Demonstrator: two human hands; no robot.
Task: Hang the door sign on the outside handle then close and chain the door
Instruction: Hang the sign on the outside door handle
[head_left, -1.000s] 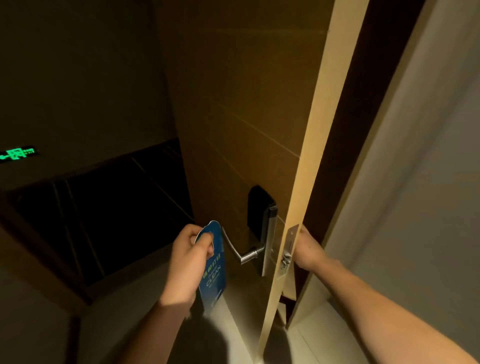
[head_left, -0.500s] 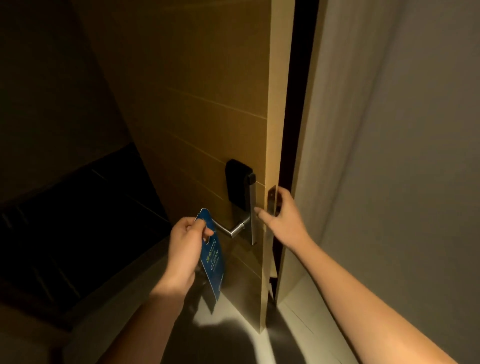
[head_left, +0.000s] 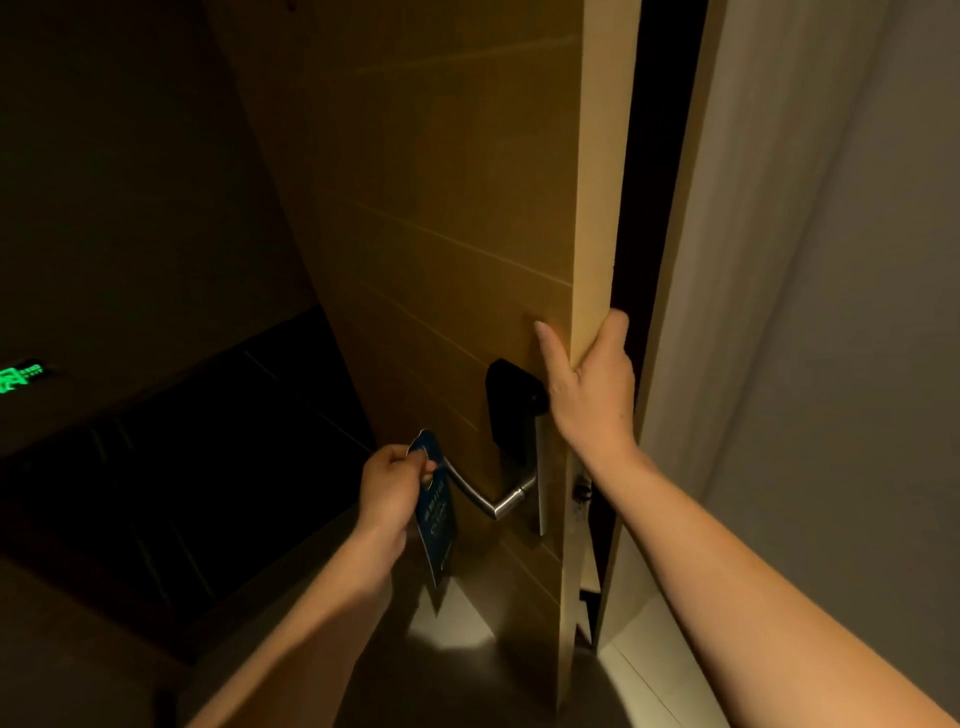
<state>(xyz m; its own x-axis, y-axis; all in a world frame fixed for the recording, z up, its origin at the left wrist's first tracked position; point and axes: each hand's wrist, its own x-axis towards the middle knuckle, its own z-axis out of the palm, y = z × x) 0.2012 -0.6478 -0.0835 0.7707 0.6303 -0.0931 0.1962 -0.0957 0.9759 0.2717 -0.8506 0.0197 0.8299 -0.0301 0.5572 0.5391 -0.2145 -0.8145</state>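
Note:
The wooden door (head_left: 447, 218) stands open, its outer face toward me and its edge running down the middle. A silver lever handle (head_left: 488, 493) sticks out to the left under a black lock plate (head_left: 506, 405). My left hand (head_left: 389, 493) pinches the top of the blue door sign (head_left: 436, 514) right at the tip of the handle; whether the sign's hole is over the lever I cannot tell. My right hand (head_left: 592, 384) grips the door's edge just above the lock, thumb on the outer face.
A dark corridor lies to the left, with a glowing green exit sign (head_left: 18, 376) low on the wall. The pale door frame and wall (head_left: 779, 312) fill the right side. Light falls on the floor (head_left: 447, 623) below the sign.
My right hand has climbed from beside the latch to the door's edge above the lock plate. My left hand has kept the sign at the tip of the handle.

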